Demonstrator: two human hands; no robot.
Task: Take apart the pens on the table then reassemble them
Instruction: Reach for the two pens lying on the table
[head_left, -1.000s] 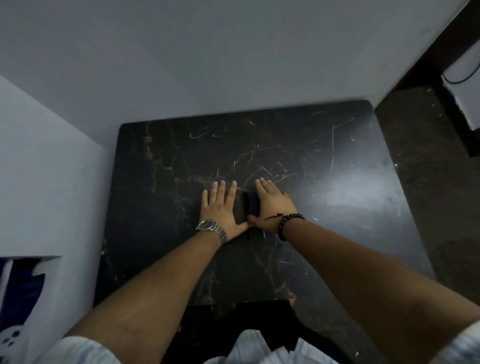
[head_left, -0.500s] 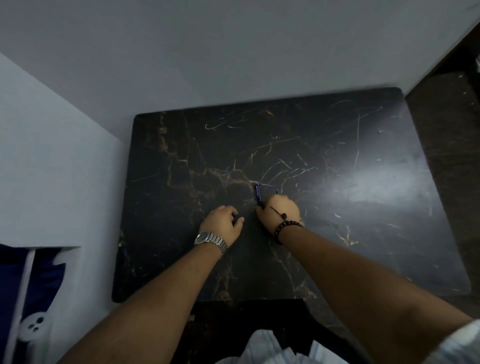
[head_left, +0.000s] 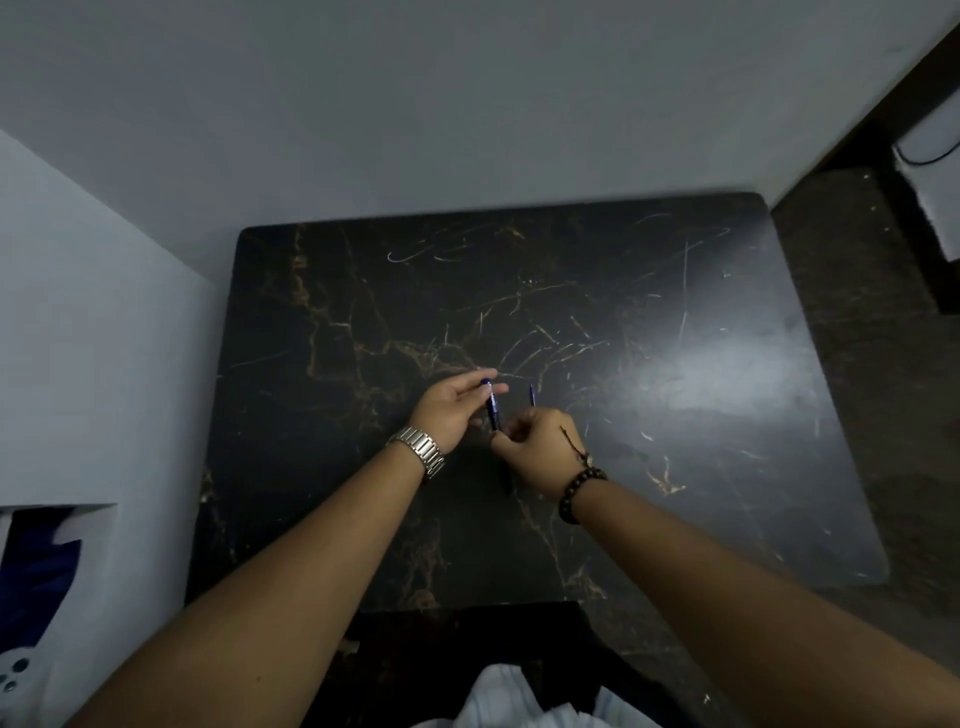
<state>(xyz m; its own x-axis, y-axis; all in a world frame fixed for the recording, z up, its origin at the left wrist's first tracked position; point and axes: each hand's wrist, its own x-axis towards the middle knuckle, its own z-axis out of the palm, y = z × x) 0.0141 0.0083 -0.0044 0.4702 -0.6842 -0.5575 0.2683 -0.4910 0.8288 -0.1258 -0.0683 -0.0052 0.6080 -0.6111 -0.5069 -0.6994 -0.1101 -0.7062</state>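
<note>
- Two hands raised over the dark table (head_left: 675, 441), mid-table.
- Left hand (head_left: 451, 410), by the steel watch (head_left: 420, 451): fingers loosely curled around the top of a blue pen (head_left: 491, 402), not clamped.
- Right hand (head_left: 540, 449), by the bead bracelet (head_left: 577, 491): closed on the pen's lower end; a second thin pen (head_left: 531, 395) juts above the knuckles.
- Probably light, stiff, slick plastic: best pinched near each end, then pulled or twisted apart.

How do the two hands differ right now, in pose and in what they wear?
The left hand is opened out, fingers extended around the blue pen; the right hand is curled into a loose fist at that pen's near end. The left wrist carries a metal watch, the right a dark bead bracelet. Both meet at the same pen above the table.
</note>
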